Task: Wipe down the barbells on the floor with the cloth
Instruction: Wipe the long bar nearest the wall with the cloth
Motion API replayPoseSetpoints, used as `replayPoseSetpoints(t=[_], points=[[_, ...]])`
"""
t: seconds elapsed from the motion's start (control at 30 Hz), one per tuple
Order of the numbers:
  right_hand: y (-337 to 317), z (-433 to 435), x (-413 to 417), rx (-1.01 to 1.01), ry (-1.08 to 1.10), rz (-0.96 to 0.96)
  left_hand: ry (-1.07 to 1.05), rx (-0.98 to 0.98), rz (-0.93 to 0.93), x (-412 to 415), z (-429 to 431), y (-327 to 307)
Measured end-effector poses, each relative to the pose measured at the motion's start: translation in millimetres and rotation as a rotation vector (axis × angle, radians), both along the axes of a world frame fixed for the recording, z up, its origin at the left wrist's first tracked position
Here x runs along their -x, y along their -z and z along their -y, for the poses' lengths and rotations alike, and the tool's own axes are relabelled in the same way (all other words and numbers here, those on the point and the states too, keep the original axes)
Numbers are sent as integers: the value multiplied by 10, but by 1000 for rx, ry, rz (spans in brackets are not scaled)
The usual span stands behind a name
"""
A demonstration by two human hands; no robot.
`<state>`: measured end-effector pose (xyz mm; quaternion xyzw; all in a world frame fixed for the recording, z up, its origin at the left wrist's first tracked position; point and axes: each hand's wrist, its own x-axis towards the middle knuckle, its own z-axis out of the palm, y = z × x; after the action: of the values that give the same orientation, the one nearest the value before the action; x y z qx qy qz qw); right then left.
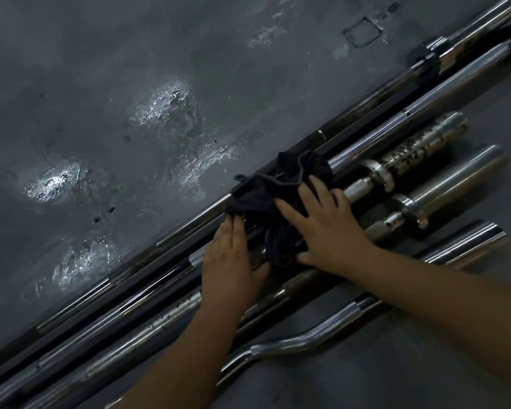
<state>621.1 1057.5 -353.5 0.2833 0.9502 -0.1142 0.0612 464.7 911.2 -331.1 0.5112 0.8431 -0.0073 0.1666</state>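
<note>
Several chrome barbells [124,308] lie side by side on the floor, running from lower left to upper right. A dark crumpled cloth [275,190] is draped across the bars near the middle. My right hand [319,225] presses flat on the cloth with its fingers spread. My left hand [230,258] lies flat on the bars just left of the cloth, fingertips touching its edge. Two bars with sleeves, one rusty [419,149] and one smooth [455,178], end at the right.
A curved curl bar [307,338] with a knurled grip lies nearest to me. The grey concrete floor [130,84] has shiny worn patches at the upper left. A dark collar [422,59] sits on the farthest bar at the upper right.
</note>
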Motion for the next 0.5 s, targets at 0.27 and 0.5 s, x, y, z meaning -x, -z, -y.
replayPoseSetpoints(t=[0.27, 0.5], points=[[-332, -106, 217, 332, -50, -269, -3, -78, -25, 365, 204, -228], [-1059, 102, 1183, 193, -117, -461, -47, -73, -239, 1176, 534, -649]])
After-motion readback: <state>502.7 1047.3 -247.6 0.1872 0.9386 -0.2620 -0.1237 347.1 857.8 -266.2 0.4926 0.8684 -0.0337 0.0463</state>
